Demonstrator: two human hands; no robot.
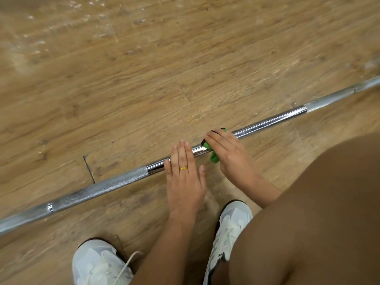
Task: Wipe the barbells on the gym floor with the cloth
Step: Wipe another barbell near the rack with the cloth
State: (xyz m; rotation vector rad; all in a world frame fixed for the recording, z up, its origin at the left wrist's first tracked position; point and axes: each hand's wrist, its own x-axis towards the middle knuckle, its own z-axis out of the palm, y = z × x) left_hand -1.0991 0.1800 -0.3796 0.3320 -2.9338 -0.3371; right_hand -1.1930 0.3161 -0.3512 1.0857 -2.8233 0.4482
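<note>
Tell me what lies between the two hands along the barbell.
Head view: only a short bare stretch of shiny bar separates the flat left hand from the right hand gripping the green cloth.

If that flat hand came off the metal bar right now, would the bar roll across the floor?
Probably a little. The barbell is a round, smooth chrome shaft lying bare on the wooden floor, so it looks apt to roll. It also looks long, rigid steel, likely heavy, which should slow it. The left hand rests flat on it while the right hand presses the green cloth on.
</note>
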